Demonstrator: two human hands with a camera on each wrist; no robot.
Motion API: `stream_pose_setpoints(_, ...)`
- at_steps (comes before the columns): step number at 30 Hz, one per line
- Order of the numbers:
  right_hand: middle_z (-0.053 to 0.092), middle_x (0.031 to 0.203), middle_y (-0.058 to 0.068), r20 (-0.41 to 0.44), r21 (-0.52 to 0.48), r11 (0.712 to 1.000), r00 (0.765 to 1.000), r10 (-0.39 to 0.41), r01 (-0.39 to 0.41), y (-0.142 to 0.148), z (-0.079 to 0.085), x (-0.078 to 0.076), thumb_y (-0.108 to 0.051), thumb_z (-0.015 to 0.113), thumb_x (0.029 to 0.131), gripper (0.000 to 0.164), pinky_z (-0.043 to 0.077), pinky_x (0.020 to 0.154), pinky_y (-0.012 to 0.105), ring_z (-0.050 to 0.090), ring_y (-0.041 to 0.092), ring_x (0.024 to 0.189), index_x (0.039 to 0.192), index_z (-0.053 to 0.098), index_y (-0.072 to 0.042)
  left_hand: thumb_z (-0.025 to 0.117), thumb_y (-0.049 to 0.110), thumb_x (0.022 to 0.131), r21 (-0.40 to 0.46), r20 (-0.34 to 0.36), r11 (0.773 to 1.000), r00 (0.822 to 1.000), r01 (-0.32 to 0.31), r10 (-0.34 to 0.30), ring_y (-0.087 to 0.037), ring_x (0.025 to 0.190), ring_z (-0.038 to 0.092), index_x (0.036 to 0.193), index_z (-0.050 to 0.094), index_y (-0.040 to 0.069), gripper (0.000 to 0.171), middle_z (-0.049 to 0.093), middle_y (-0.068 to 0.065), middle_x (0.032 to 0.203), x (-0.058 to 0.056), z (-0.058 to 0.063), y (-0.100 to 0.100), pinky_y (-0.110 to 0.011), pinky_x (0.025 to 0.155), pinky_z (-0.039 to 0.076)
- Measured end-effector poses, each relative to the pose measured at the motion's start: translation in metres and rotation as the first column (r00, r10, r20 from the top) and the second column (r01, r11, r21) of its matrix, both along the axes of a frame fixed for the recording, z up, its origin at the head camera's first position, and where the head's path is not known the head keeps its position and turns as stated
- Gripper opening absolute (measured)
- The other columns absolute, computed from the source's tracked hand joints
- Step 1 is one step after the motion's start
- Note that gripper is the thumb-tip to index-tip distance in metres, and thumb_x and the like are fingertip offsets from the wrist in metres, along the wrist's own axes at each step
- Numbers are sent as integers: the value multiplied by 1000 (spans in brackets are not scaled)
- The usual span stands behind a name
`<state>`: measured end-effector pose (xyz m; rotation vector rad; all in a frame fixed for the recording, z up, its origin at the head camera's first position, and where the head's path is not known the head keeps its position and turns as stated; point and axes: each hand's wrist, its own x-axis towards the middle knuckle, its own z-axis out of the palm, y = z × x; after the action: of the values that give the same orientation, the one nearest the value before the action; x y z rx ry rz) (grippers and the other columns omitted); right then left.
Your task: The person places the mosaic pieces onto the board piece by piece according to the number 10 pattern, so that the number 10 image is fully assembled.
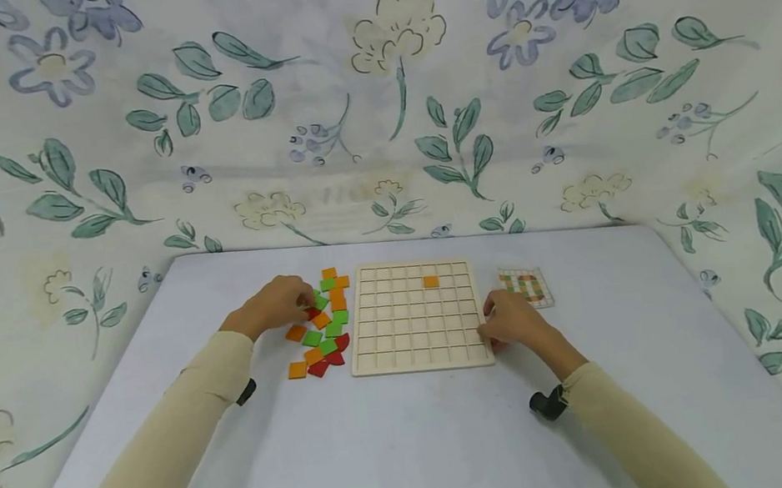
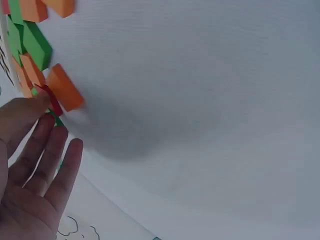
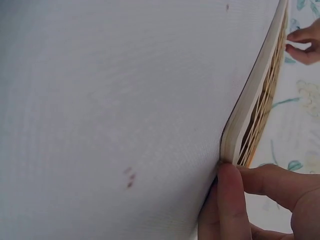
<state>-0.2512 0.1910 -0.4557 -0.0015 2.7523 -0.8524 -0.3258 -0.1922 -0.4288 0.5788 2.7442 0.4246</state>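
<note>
My left hand (image 1: 281,301) is at the heap of coloured tiles, left of the wooden grid board (image 1: 420,365). In the left wrist view its thumb and the forefinger side pinch a small red tile (image 2: 54,102), while the other fingers stretch out loosely. Beside that tile lies an orange tile (image 2: 65,89). My right hand (image 1: 512,319) holds the board near its front right corner; the right wrist view shows finger and thumb right at the board's corner (image 3: 231,147). A single orange tile (image 1: 430,281) sits in one cell of the board's upper part.
Green, orange and red tiles, such as a green tile (image 1: 312,338) and an orange tile (image 1: 297,370), lie scattered along the board's left side. A patterned card (image 1: 543,299) lies right of the board, partly behind my right hand. Flowered cloth (image 1: 342,116) rises behind the white table (image 1: 408,461).
</note>
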Motion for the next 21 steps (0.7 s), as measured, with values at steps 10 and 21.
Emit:
stream_pose_setpoints(10,66,68,6,10,-27,1000,1000,5,-4,2,1,1,-11,71,82,33,51,56,29,65,16,55,108,59,5,72,5,87,83,-9,997,1000,-1,2,-27,95,54,108,69,2,21,62,-9,103,7,-10,-4,-40,90,50)
stream_pose_setpoints(21,65,75,7,-17,13,1000,1000,18,-18,0,3,0,-14,73,81,33,49,59,30,63,16,62,106,61,4,74,-1,82,94,-60,994,997,60,-55,-26,95,55,104,73,4,22,62,-7,103,5,-12,-6,-39,90,51)
